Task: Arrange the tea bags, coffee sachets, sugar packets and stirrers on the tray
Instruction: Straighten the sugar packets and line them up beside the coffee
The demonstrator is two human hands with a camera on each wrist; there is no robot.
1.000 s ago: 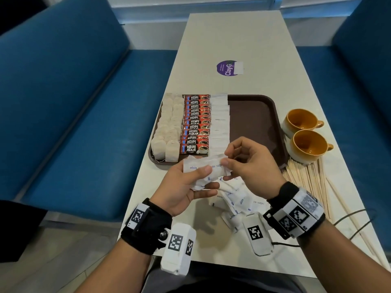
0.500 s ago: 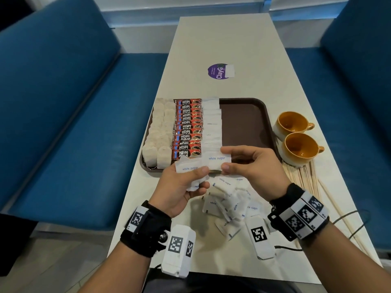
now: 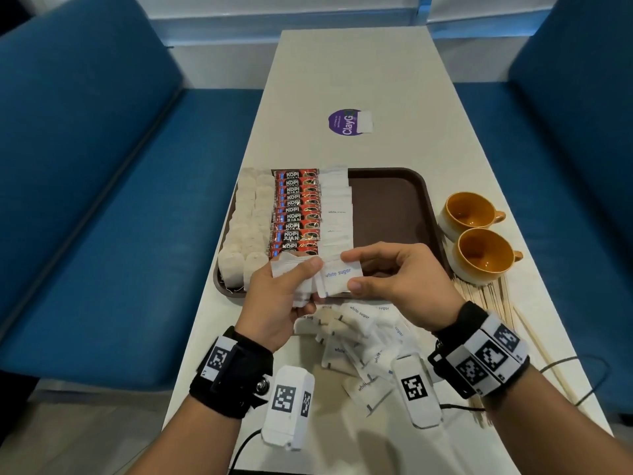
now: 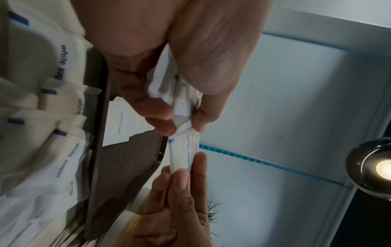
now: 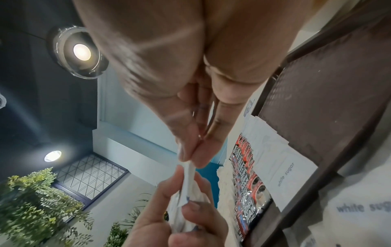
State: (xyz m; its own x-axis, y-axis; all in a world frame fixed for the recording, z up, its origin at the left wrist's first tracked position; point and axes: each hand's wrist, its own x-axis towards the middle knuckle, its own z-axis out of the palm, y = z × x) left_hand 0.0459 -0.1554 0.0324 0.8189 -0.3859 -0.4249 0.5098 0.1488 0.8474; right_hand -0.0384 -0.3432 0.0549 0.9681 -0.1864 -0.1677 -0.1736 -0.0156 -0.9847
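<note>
A brown tray (image 3: 390,200) holds rows of tea bags (image 3: 246,234), red coffee sachets (image 3: 296,214) and white sugar packets (image 3: 337,207); its right part is bare. Over the tray's near edge my left hand (image 3: 284,296) grips a small stack of sugar packets (image 3: 298,279). My right hand (image 3: 394,275) pinches one packet marked "white sugar" (image 3: 340,277) by its right end, beside that stack. The wrist views show the stack of sugar packets (image 4: 180,103) between thumb and fingers, and the single packet (image 5: 189,168) edge-on. Loose sugar packets (image 3: 356,341) lie on the table below. Wooden stirrers (image 3: 489,299) lie at the right.
Two orange cups (image 3: 472,214) (image 3: 484,253) stand right of the tray, above the stirrers. A purple sticker (image 3: 346,121) is on the white table (image 3: 359,70) further back. Blue benches (image 3: 85,166) flank the table. A black cable (image 3: 582,365) runs by the near right edge.
My right hand has drawn one sugar packet out to the right of the stack in my left hand, turning its printed face up. Both hands sit slightly further over the tray's near edge.
</note>
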